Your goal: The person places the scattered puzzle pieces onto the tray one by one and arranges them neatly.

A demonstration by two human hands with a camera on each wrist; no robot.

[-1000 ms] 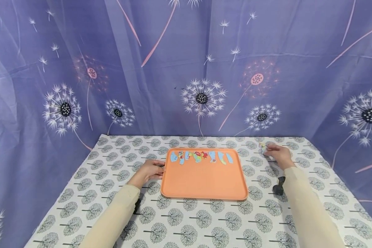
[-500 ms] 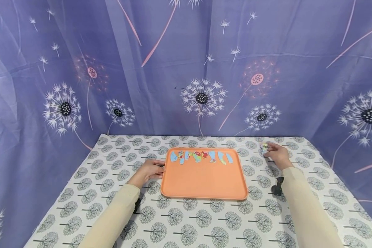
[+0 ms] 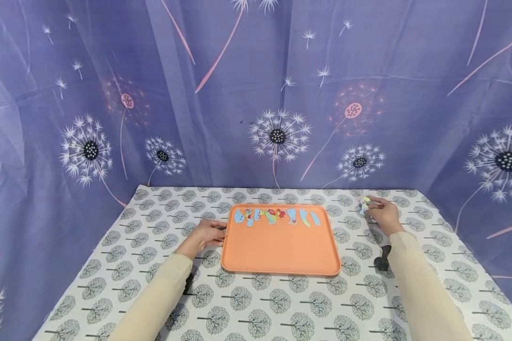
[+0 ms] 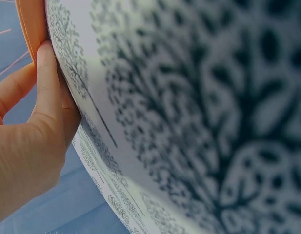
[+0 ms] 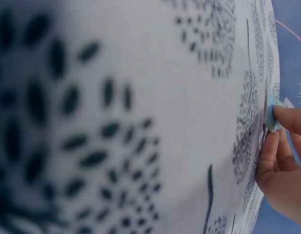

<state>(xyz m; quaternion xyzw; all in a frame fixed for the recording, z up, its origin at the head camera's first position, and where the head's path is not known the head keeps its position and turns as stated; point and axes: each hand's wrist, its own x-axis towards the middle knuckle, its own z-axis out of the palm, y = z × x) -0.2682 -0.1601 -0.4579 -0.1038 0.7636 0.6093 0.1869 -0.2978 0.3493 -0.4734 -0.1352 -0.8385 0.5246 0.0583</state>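
Note:
My left hand [image 3: 205, 235] holds the left rim of an orange tray [image 3: 281, 251]. In the left wrist view, thumb and finger meet at the edge of the tray [image 4: 34, 22]. Out to the right of the tray, my right hand [image 3: 384, 214] pinches a small light-blue puzzle piece [image 3: 363, 206] with yellow on it, close over the cloth. The right wrist view shows this puzzle piece [image 5: 271, 114] between thumb and fingers, partly hidden by them. Several flat puzzle pieces [image 3: 270, 216], blue with red and green parts, lie in a row along the tray's far side.
A white cloth with grey tree prints [image 3: 277, 303] covers the table. A black object [image 3: 382, 259], partly hidden by the sleeve, shows beside the right forearm. Behind the table's far edge hangs a purple curtain [image 3: 222, 118] with dandelion prints.
My right hand has the puzzle piece slightly farther right and tilted up off the cloth. The left hand, the tray and the row of pieces stay in place.

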